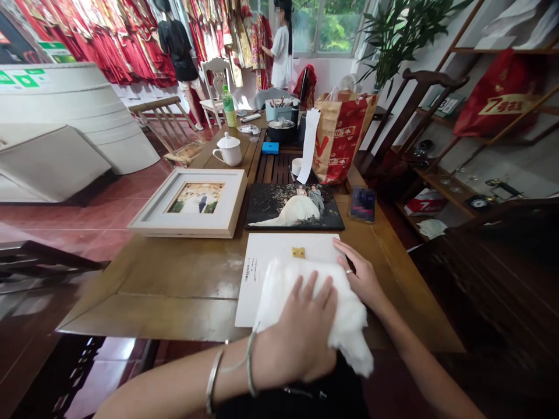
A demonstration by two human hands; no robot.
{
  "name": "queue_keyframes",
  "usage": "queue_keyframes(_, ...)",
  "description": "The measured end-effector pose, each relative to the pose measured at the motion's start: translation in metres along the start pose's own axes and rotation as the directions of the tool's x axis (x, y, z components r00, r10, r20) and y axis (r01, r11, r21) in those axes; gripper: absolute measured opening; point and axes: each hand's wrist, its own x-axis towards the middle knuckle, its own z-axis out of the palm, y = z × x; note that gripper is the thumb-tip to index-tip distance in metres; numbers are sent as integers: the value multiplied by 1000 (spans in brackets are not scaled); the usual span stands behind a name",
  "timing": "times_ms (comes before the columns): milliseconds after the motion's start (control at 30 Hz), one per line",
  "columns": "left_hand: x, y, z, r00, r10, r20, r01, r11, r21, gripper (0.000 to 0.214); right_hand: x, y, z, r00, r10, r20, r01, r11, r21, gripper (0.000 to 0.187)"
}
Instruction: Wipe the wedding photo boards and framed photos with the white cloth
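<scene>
A white panel [251, 302] with a barcode strip and a small gold hanger plate [298, 252] lies flat near the table's front edge, back side up. Across its lower right part spreads a crumpled white cloth [279, 276], which hangs past the near edge. My left hand [305, 326] rests flat on this cloth, fingers spread. At the panel's right edge, my right hand [360, 273] grips the border with its fingertips on the top face. Just behind the panel lies a dark wedding photo panel [297, 206]. To its left is a white framed photo [192, 203].
A phone-like dark item [362, 203] sits at the right. Farther back stand a lidded white mug [229, 149], a green bottle [228, 106], a blue box [270, 148] and a red-and-brown paper bag [345, 137]. Two people stand by hanging red garments [131, 46].
</scene>
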Motion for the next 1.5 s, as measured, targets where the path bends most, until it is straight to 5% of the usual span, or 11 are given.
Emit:
queue_keyframes(133,41,-38,-7,978,-156,-139,163,986,43,74,0,1,0,999,-36,13,36,999,-6,41)
queue_keyframes(267,66,-47,0,939,-232,-254,255,965,61,80,1,2,0,998,-65,17,65,998,-5,43)
queue_keyframes(600,-29,-3,16,1000,-14,-20,13,1000,-15,85,-2,2,3,999,-45,22,47,996,-81,41)
queue_keyframes(700,-16,-18,15,991,-98,-91,96,995,-22,81,-2,2,3,998,-49,26,51,995,-88,41)
queue_keyframes(867,40,-50,4,942,-265,-207,272,962,6,80,-1,3,3,998,-62,25,64,994,-87,41)
queue_keyframes(967,54,-52,1,917,-305,-257,318,948,10,77,-1,2,3,997,-75,21,76,993,-88,42)
queue_keyframes(1133,15,-25,18,959,-245,-144,255,965,55,85,-1,2,3,998,-56,38,60,992,-109,41)
queue_keyframes(1300,-40,-6,47,992,-49,-116,45,998,-40,97,-3,1,3,998,-47,47,52,992,-112,41)
queue_keyframes(1400,-42,-15,46,994,-32,-108,20,993,-113,92,-3,0,2,998,-42,49,47,992,-113,41)
queue_keyframes(1500,-17,-33,31,982,-130,-135,113,985,-127,89,-3,0,2,997,-41,59,47,993,-113,41)
